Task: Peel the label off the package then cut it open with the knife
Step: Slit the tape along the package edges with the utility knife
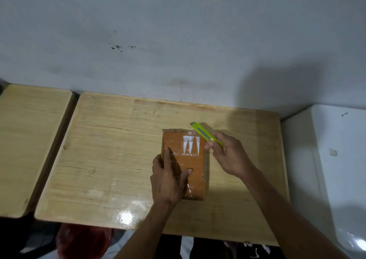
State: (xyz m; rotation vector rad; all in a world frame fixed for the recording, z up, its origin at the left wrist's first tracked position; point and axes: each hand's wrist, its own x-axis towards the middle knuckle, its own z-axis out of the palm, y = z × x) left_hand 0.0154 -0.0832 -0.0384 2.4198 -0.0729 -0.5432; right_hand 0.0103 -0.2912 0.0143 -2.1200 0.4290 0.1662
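The left hand (168, 181) covers the package's (195, 171) near-left corner, so that edge is out of sight; under the right hand (227, 155) the knife's (204, 133) rear half vanishes inside the fist; beyond the grip, the blade tip is too small to judge; the white label remnants (191, 145) are blurred, unreadable.
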